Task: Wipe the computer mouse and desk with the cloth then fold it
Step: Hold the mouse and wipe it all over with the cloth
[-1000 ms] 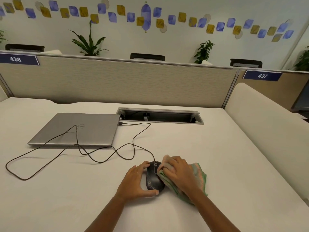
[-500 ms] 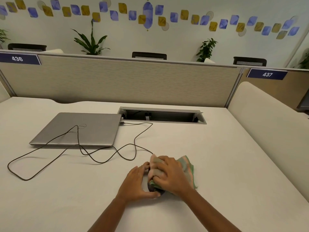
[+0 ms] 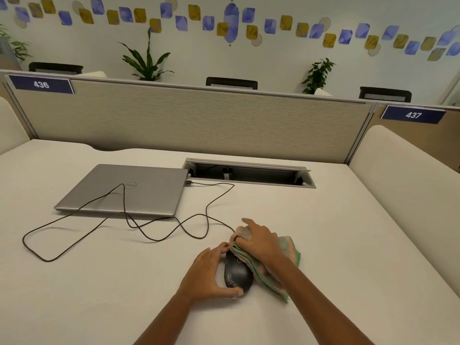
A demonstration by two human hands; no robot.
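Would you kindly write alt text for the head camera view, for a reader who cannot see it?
A person's right hand holds a green-and-pink cloth against a black computer mouse, which the left hand steadies on a white desk. Its cable loops across a closed silver laptop behind.

Black mouse [image 3: 237, 273], green-and-pink striped cloth [image 3: 288, 250], silver laptop [image 3: 124, 190], off-white desk [image 3: 323, 232], black cable [image 3: 74, 215]
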